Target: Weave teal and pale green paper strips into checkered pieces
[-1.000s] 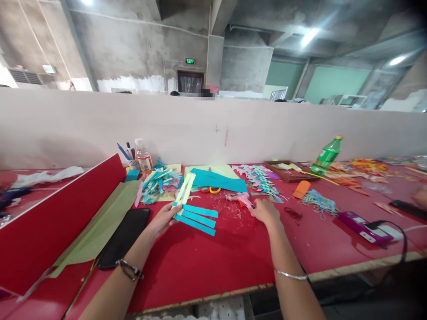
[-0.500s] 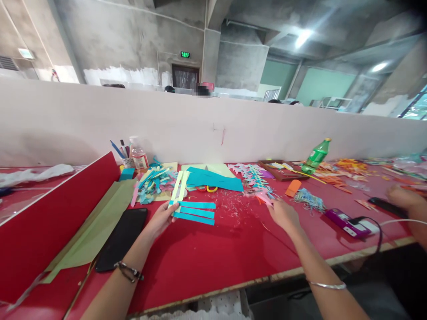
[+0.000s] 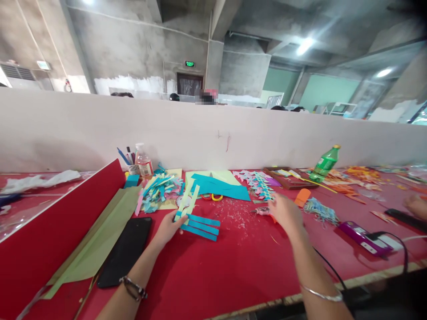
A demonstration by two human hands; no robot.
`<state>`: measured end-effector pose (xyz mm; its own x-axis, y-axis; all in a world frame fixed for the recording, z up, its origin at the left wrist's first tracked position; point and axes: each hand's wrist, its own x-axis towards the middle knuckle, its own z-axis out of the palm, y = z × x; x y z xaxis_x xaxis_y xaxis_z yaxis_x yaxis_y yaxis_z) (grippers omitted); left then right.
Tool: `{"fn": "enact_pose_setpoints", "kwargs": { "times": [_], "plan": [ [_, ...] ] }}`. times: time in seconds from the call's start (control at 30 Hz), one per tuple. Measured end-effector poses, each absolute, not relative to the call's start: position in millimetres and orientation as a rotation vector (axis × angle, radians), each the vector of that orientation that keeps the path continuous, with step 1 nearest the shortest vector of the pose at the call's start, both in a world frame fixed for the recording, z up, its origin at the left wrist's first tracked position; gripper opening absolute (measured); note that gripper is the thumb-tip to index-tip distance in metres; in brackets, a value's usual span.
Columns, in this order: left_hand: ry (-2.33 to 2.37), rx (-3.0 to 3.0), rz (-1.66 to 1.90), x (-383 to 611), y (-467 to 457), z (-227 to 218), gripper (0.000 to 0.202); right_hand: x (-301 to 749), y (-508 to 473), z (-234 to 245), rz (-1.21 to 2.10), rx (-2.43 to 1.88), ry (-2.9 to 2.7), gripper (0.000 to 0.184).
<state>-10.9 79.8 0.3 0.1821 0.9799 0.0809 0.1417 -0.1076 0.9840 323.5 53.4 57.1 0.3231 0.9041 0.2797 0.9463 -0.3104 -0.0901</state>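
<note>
My left hand (image 3: 171, 227) pinches a small set of interlaced paper strips (image 3: 202, 226) over the red table. Teal strips point right from it and pale yellow ones point up and away. My right hand (image 3: 286, 215) is palm down with its fingers curled, close to the near end of a woven pink, teal and pale paper braid (image 3: 255, 184). Whether its fingertips grip the braid is hidden. A pink glue gun (image 3: 263, 211) lies on the table just left of this hand, its rear part covered by the hand.
A heap of cut paper strips (image 3: 160, 191), teal sheets (image 3: 223, 186) and yellow-handled scissors (image 3: 216, 197) lie behind. A black phone (image 3: 126, 251) is at left, a purple power strip (image 3: 363, 238) at right. A green bottle (image 3: 325, 164) stands at the back. Another person's hand (image 3: 416, 206) is at far right.
The glue gun, in my right hand before, now lies lower on the table, and that hand has shifted towards the braid. My left hand still holds the strips, slightly turned. The view has tilted up.
</note>
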Motion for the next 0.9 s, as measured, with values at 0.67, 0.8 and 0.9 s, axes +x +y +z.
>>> {"fn": "enact_pose_setpoints", "kwargs": {
  "times": [0.67,0.8,0.9],
  "plan": [
    [1.243,1.513,1.18,-11.5,79.0,-4.4,0.027,171.5,185.0,19.7,0.23,-2.313,-1.845,0.035],
    [1.231,1.54,1.176,-13.5,79.8,-5.6,0.025,183.1,182.2,36.7,0.279,-2.29,-1.882,0.036],
    [1.241,1.535,1.177,-13.3,79.9,-4.1,0.026,193.2,180.9,53.6,0.361,-2.252,-1.945,0.027]
  ]
}}
